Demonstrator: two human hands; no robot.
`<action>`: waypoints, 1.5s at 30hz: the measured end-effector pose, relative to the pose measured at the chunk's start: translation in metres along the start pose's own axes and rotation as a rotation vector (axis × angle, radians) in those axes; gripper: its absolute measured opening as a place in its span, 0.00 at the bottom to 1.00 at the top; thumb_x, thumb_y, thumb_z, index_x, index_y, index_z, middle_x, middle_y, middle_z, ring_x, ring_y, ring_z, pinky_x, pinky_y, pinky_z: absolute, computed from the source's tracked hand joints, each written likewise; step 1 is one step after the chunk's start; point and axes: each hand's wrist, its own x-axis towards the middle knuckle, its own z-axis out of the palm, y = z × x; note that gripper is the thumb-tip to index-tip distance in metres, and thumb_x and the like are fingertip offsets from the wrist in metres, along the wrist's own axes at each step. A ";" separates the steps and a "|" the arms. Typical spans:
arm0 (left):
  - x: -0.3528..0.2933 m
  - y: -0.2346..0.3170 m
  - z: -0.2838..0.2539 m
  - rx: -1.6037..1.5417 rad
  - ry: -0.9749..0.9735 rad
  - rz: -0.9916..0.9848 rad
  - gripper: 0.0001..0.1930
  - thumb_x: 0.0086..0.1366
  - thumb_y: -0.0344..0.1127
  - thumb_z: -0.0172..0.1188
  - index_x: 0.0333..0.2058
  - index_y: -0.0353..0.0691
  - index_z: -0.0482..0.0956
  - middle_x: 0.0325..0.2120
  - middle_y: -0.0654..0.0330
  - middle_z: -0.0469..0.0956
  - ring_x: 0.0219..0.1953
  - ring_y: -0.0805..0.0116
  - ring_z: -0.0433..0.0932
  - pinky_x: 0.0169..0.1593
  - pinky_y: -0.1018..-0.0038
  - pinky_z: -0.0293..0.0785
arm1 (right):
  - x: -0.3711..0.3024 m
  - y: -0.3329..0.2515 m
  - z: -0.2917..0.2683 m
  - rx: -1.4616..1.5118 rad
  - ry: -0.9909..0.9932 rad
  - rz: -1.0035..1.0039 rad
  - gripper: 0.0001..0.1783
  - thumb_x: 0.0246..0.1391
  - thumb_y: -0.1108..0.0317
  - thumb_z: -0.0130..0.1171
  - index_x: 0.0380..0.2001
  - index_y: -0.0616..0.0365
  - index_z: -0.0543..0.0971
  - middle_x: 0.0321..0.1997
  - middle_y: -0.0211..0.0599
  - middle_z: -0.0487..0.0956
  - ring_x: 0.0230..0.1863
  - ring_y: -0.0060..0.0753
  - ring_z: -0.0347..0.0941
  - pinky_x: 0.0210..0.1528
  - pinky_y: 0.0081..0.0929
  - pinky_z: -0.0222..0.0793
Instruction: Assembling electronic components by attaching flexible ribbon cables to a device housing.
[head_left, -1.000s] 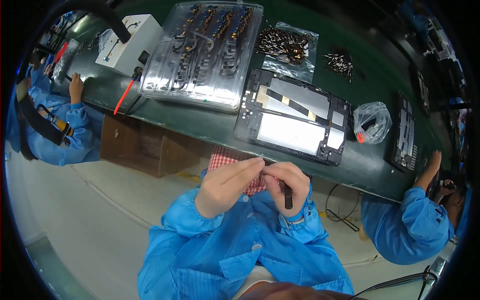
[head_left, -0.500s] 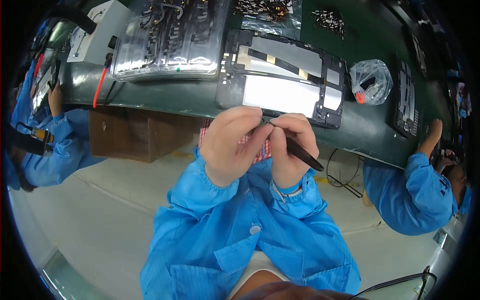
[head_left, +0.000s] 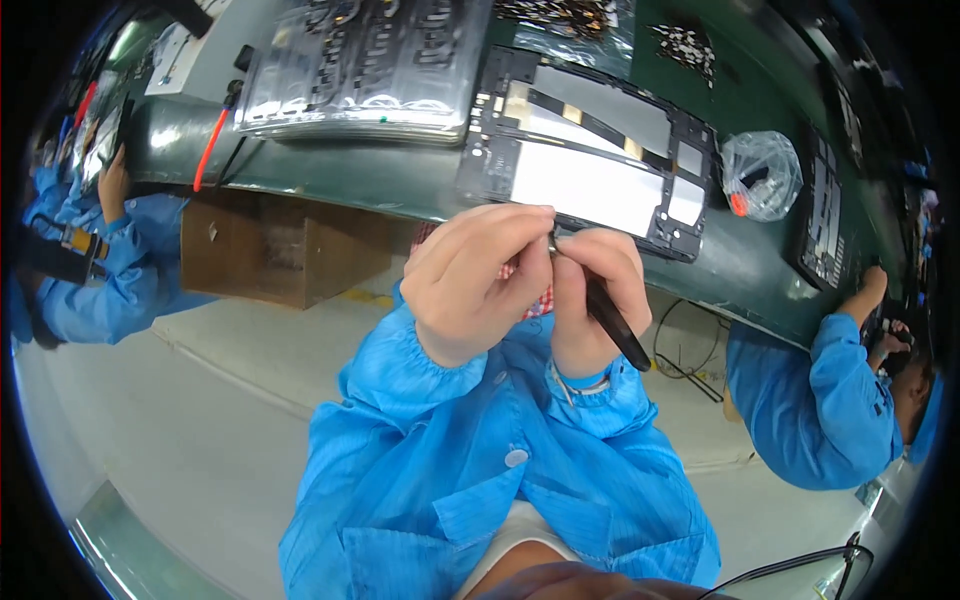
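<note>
Our right hand (head_left: 576, 318) grips a slim dark tool (head_left: 624, 336); our left hand (head_left: 468, 280) pinches a small, indistinct piece (head_left: 553, 241) near the table (head_left: 330, 172) edge, where a loosened pinch could drop it.

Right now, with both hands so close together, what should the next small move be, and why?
Perhaps ease the left hand slightly aside: its fingertips crowd the far end of the dark tool gripped by the right hand, and whatever lies between the hands is too hidden to tell.
</note>
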 end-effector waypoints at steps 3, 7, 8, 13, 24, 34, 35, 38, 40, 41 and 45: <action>0.006 -0.018 -0.017 0.110 0.079 -0.007 0.10 0.43 0.19 0.62 0.28 0.34 0.78 0.27 0.55 0.79 0.29 0.63 0.80 0.34 0.75 0.75 | -0.005 0.003 -0.008 -0.088 -0.013 -0.013 0.10 0.43 0.82 0.57 0.32 0.61 0.77 0.31 0.38 0.74 0.29 0.29 0.70 0.29 0.18 0.64; 0.030 -0.068 -0.056 0.571 0.093 0.177 0.11 0.46 0.19 0.62 0.31 0.35 0.78 0.29 0.56 0.79 0.31 0.62 0.79 0.35 0.74 0.75 | -0.014 0.005 -0.015 0.012 0.006 0.074 0.09 0.43 0.82 0.57 0.30 0.60 0.77 0.30 0.37 0.73 0.29 0.28 0.70 0.30 0.19 0.65; 0.033 -0.078 -0.060 0.577 0.096 0.177 0.11 0.46 0.19 0.62 0.31 0.35 0.78 0.29 0.56 0.79 0.31 0.62 0.79 0.35 0.74 0.75 | -0.015 0.005 -0.014 0.026 0.001 0.104 0.09 0.42 0.82 0.57 0.30 0.60 0.77 0.30 0.38 0.73 0.29 0.29 0.70 0.30 0.19 0.65; 0.040 -0.100 -0.065 0.635 -0.155 0.264 0.10 0.47 0.21 0.61 0.31 0.36 0.78 0.30 0.56 0.79 0.33 0.62 0.79 0.38 0.73 0.75 | -0.009 0.006 -0.007 -0.007 -0.025 0.046 0.09 0.41 0.82 0.58 0.29 0.60 0.77 0.28 0.38 0.73 0.29 0.29 0.71 0.30 0.20 0.65; 0.041 -0.082 -0.074 0.842 -0.361 0.389 0.21 0.47 0.19 0.57 0.44 0.38 0.74 0.42 0.54 0.74 0.45 0.55 0.74 0.47 0.68 0.71 | 0.036 0.009 -0.072 -0.319 -0.036 -0.138 0.10 0.37 0.83 0.57 0.27 0.60 0.78 0.25 0.35 0.73 0.24 0.25 0.69 0.27 0.18 0.64; 0.094 -0.064 0.089 0.029 -0.493 0.103 0.37 0.48 0.21 0.49 0.60 0.34 0.50 0.39 0.54 0.76 0.36 0.55 0.75 0.37 0.66 0.71 | 0.154 0.087 -0.074 -0.822 -0.361 -0.483 0.11 0.34 0.78 0.62 0.27 0.58 0.79 0.26 0.37 0.74 0.25 0.39 0.72 0.26 0.28 0.69; 0.097 -0.066 0.098 0.018 -0.495 0.011 0.39 0.47 0.20 0.49 0.60 0.33 0.47 0.39 0.54 0.76 0.36 0.53 0.75 0.36 0.65 0.71 | 0.154 0.097 -0.078 -0.860 -0.452 -0.505 0.12 0.32 0.76 0.62 0.27 0.56 0.79 0.26 0.33 0.75 0.24 0.37 0.72 0.25 0.27 0.68; 0.092 -0.080 0.105 -0.025 -0.440 -0.071 0.34 0.55 0.17 0.44 0.60 0.39 0.48 0.38 0.56 0.77 0.30 0.53 0.77 0.33 0.68 0.72 | 0.149 0.103 -0.071 -0.907 -0.447 -0.557 0.13 0.31 0.73 0.63 0.28 0.52 0.79 0.25 0.27 0.74 0.22 0.31 0.70 0.24 0.25 0.65; 0.088 -0.085 0.102 0.033 -0.447 -0.057 0.34 0.54 0.16 0.43 0.60 0.37 0.48 0.38 0.56 0.78 0.31 0.53 0.77 0.34 0.68 0.72 | 0.149 0.102 -0.070 -0.916 -0.480 -0.526 0.13 0.31 0.73 0.63 0.28 0.52 0.79 0.25 0.27 0.74 0.22 0.31 0.70 0.24 0.25 0.65; 0.087 -0.085 0.102 0.030 -0.457 -0.068 0.34 0.54 0.16 0.43 0.60 0.37 0.48 0.38 0.56 0.78 0.31 0.53 0.77 0.34 0.68 0.72 | 0.148 0.101 -0.069 -0.923 -0.506 -0.511 0.14 0.31 0.73 0.63 0.29 0.52 0.79 0.26 0.26 0.74 0.22 0.31 0.70 0.25 0.26 0.66; 0.084 -0.088 0.104 0.088 -0.503 -0.079 0.33 0.53 0.18 0.43 0.60 0.34 0.48 0.37 0.55 0.78 0.35 0.52 0.76 0.39 0.65 0.71 | 0.146 0.100 -0.069 -0.900 -0.565 -0.430 0.18 0.27 0.73 0.62 0.30 0.52 0.75 0.30 0.28 0.72 0.27 0.33 0.71 0.27 0.29 0.66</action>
